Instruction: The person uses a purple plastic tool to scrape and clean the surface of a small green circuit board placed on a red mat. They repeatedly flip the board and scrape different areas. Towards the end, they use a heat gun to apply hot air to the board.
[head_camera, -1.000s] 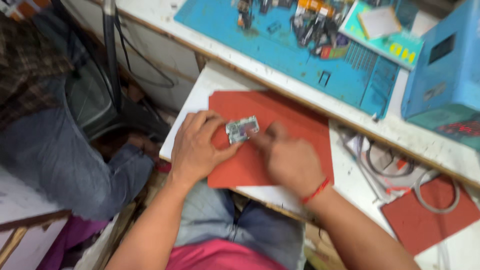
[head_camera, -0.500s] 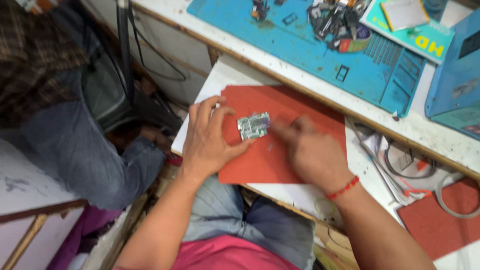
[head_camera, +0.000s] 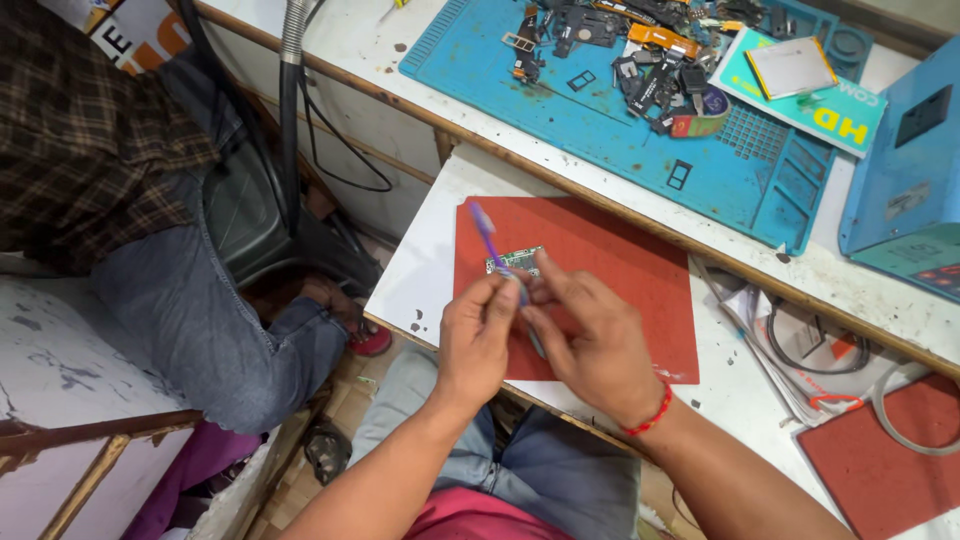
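Hands meet over the near edge of the red mat on the bench; left hand pinches the lower shaft of a purple brush, whose long axis slants up and away to the left, its head clear of the fingers; just right of that shaft, beyond the fingertips, a small green circuit board lies flat on the mat; right hand, with a red wrist thread, closes its fingertips against the left at the brush handle, nearer the board's right side.
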